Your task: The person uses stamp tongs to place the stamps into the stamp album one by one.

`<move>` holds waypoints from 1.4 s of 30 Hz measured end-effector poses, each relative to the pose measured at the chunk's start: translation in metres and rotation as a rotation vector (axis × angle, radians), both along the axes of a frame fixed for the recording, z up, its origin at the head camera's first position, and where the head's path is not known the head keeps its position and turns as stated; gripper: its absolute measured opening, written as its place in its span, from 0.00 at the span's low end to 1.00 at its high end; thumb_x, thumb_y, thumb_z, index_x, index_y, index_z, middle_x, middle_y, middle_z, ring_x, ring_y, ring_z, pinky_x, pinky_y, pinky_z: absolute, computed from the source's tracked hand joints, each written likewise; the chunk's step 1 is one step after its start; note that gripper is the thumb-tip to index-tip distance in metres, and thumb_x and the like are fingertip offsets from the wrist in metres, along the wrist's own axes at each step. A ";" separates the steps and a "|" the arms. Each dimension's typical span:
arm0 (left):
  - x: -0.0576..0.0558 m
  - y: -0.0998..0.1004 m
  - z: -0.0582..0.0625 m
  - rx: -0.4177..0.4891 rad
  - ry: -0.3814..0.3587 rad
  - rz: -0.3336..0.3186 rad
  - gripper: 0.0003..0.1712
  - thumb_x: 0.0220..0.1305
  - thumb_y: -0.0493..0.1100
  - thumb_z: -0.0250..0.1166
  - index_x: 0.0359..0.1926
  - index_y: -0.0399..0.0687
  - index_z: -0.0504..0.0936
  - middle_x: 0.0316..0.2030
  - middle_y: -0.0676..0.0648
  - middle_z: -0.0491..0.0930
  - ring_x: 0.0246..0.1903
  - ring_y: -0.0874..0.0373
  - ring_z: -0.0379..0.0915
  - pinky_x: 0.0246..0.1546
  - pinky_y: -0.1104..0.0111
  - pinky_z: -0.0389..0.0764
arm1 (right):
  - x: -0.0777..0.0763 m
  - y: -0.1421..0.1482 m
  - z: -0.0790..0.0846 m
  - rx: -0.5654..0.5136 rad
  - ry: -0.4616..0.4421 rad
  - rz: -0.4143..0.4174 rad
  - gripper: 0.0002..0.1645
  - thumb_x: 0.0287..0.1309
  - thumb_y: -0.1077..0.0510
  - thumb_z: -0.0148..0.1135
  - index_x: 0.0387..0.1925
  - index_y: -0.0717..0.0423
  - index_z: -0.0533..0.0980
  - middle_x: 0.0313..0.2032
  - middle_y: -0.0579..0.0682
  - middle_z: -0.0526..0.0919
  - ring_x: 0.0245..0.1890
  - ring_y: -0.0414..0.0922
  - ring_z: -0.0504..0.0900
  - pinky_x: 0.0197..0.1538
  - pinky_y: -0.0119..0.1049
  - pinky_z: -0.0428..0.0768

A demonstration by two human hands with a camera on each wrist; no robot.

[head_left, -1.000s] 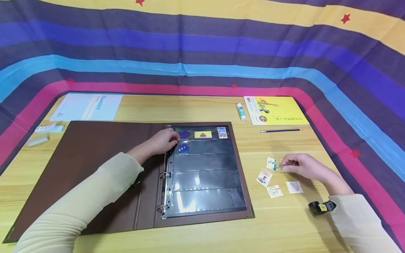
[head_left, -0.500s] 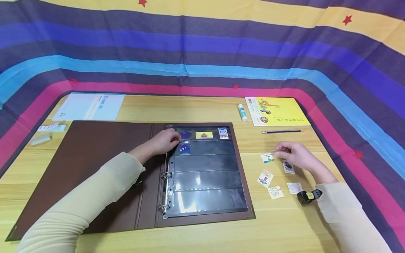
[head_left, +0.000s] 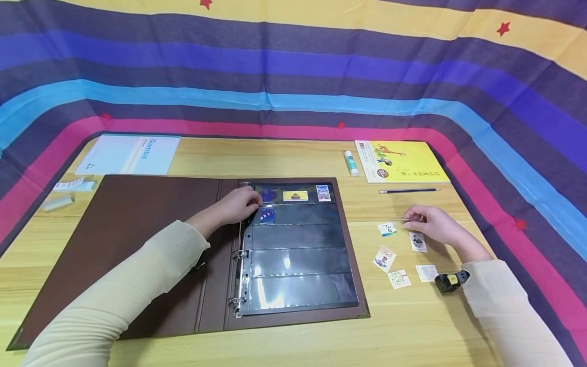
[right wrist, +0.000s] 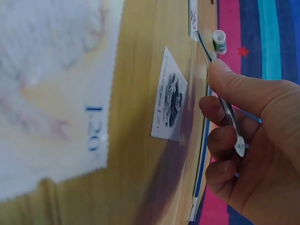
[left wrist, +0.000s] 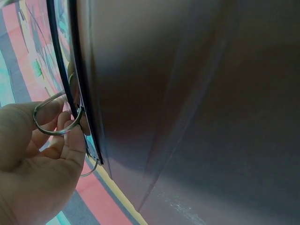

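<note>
My left hand (head_left: pixel 237 205) is at the upper inner edge of the black pocket page (head_left: pixel 298 237) in a brown ring binder (head_left: pixel 151 244). In the left wrist view its thumb and curled fingers pinch the page's edge beside a metal ring (left wrist: pixel 58 131); the fingertips are partly hidden. My right hand (head_left: pixel 433 224) holds metal tweezers (right wrist: pixel 226 105) between thumb and fingers. Their tips are at the edge of a panda stamp (head_left: pixel 387 229) on the table; whether they grip it I cannot tell. A stamp with a dark picture (right wrist: pixel 169 101) lies below that hand.
Three more loose stamps lie nearer, among them a tree stamp (head_left: pixel 399 279). The page's upper rows hold several stamps, one yellow (head_left: pixel 295 195). A pencil (head_left: pixel 408 191), glue stick (head_left: pixel 351 163) and yellow book (head_left: pixel 403 161) lie behind; an eraser (head_left: pixel 58 203) is left.
The panda stamp has turned and shifted left and away from me. My right hand moved up and left, uncovering the dark-picture stamp, then slightly back right. My left hand stayed put.
</note>
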State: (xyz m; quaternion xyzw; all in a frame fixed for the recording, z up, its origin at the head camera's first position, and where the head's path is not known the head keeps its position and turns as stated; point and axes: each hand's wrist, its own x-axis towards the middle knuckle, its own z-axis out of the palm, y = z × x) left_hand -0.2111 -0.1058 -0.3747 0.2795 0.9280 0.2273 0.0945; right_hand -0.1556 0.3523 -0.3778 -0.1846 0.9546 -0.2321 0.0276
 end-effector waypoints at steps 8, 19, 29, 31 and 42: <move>-0.001 -0.001 0.000 0.002 0.004 -0.007 0.07 0.55 0.35 0.52 0.34 0.40 0.75 0.28 0.48 0.69 0.30 0.57 0.65 0.34 0.65 0.67 | -0.005 -0.001 0.003 0.015 -0.101 -0.016 0.05 0.44 0.57 0.59 0.25 0.53 0.74 0.21 0.42 0.73 0.23 0.39 0.70 0.28 0.32 0.68; -0.001 0.000 0.000 0.015 0.016 -0.004 0.07 0.54 0.36 0.52 0.33 0.41 0.76 0.29 0.48 0.70 0.31 0.57 0.65 0.35 0.65 0.67 | -0.005 -0.003 0.016 0.025 -0.194 -0.037 0.09 0.44 0.52 0.59 0.24 0.53 0.73 0.19 0.45 0.70 0.20 0.40 0.65 0.23 0.31 0.64; -0.001 -0.001 0.000 0.010 0.007 0.004 0.07 0.54 0.36 0.52 0.33 0.41 0.76 0.29 0.49 0.69 0.31 0.57 0.64 0.34 0.65 0.67 | -0.010 -0.004 0.008 0.026 -0.181 -0.006 0.05 0.44 0.57 0.60 0.25 0.52 0.74 0.20 0.43 0.73 0.22 0.40 0.69 0.28 0.31 0.68; -0.001 -0.001 0.001 0.009 0.001 0.009 0.07 0.54 0.36 0.52 0.33 0.41 0.76 0.29 0.48 0.69 0.31 0.57 0.64 0.34 0.65 0.67 | -0.010 -0.004 0.007 0.033 -0.174 -0.012 0.04 0.44 0.56 0.60 0.24 0.52 0.74 0.20 0.43 0.73 0.22 0.40 0.69 0.27 0.32 0.68; -0.001 0.000 0.001 -0.001 -0.013 0.004 0.07 0.54 0.36 0.52 0.33 0.40 0.75 0.29 0.48 0.69 0.30 0.57 0.64 0.33 0.66 0.67 | -0.006 -0.008 0.005 0.058 -0.091 -0.006 0.05 0.46 0.56 0.57 0.21 0.51 0.72 0.18 0.43 0.70 0.20 0.40 0.66 0.25 0.32 0.65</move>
